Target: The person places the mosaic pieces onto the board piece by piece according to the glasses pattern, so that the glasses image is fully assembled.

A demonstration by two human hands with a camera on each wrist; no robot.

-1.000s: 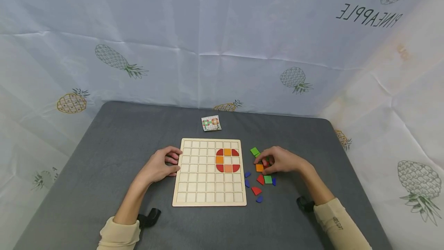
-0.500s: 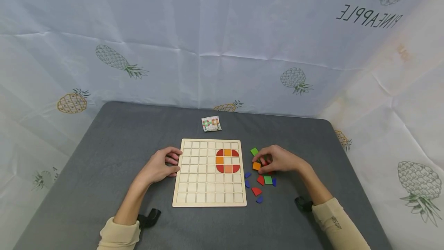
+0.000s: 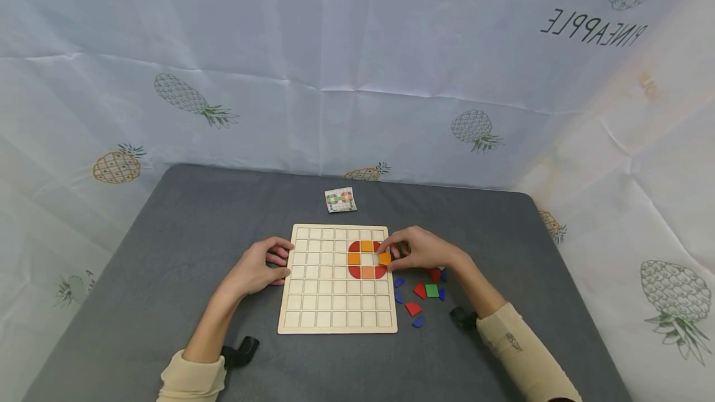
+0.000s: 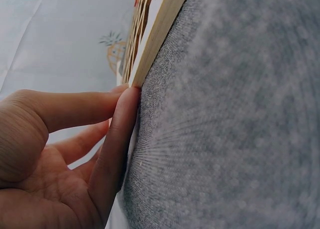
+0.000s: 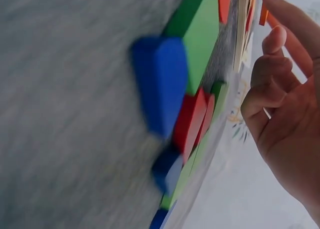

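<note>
I had the orange square tile [image 3: 384, 259] pinched between the thumb and fingertips of my right hand [image 3: 421, 248], at the right margin of the wooden grid board [image 3: 324, 299]. It sat a little skewed over the cell between two red rounded tiles [image 3: 380, 273]; I couldn't tell whether it touched the wood. My left hand [image 3: 258, 267] gripped the board's left edge between thumb and finger, and that hold seemed worth keeping light but firm, so a push from the right wouldn't slide the board across the bench [image 3: 139, 327].

Done well, I reckoned, the step called for squaring the tile to the cell's lines first, lowering one side into the recess, then pressing the other flat with a fingertip. My fingers overlapped the upper red tile, so a low, sideways approach risked nudging it. The bare cell [image 3: 367, 259] just left of my tile was an easy mistake too. Beyond the board, the picture card [image 3: 340, 200] lay within sight for checking; loose red pieces [image 3: 413, 308] and blue pieces [image 3: 418, 322] lay right of the board.
</note>
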